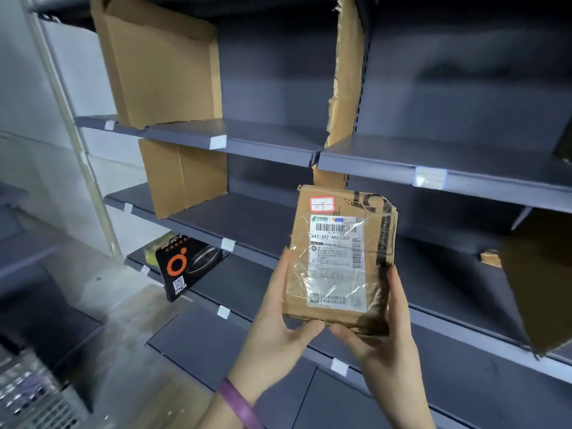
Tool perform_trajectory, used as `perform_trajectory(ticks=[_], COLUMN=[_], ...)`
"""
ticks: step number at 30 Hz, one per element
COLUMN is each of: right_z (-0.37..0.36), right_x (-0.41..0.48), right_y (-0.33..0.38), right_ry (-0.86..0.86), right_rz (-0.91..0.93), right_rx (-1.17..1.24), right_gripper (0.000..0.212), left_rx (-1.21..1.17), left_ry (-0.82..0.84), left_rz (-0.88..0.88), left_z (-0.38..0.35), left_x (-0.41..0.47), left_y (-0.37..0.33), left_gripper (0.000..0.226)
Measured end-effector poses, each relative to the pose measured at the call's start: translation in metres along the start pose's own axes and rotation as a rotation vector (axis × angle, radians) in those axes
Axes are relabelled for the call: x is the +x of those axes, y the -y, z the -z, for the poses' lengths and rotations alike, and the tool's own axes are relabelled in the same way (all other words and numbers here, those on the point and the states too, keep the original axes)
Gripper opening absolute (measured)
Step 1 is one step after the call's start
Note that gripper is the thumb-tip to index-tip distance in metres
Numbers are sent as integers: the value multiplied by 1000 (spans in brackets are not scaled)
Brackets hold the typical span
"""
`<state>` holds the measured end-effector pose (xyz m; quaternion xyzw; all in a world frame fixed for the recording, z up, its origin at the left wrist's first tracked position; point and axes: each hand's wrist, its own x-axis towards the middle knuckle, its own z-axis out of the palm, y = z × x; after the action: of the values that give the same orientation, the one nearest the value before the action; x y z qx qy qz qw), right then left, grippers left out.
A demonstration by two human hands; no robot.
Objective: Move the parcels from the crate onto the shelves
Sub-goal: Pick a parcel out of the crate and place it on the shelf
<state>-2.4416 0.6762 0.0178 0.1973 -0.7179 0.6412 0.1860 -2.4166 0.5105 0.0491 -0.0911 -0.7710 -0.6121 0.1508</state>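
The parcel (340,261) is held upright before the shelves (272,140), at 5 o'clock in view. The left grip (278,329) curls round its 7 o'clock corner, the right grip (383,332) round its 5 o'clock corner.

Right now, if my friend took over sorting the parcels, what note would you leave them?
Left hand and right hand: both grip the brown parcel by its bottom corners, held upright before the shelves.
Done: this parcel is picked up; a black box sits on a lower shelf.
Left: set this parcel on a shelf, then fetch any others; how many remain is out of view.
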Motion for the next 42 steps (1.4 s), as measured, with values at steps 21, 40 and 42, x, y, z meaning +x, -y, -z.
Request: perform_trajectory(ticks=[21, 40, 42], right_z=[-272, -324, -331], right_x=[45, 135, 131], right_y=[20, -33, -29], right_ry=[-22, -166, -197], right_rz=[15, -44, -44], right_rx=[29, -118, -159], right_gripper=[102, 104, 105], left_rx=[25, -31, -65], left_ry=[71, 209, 230], left_rz=[29, 16, 20], left_z=[267, 302, 308], left_x=[54, 178, 178], left_y=[78, 137, 138], left_gripper=[96, 99, 99])
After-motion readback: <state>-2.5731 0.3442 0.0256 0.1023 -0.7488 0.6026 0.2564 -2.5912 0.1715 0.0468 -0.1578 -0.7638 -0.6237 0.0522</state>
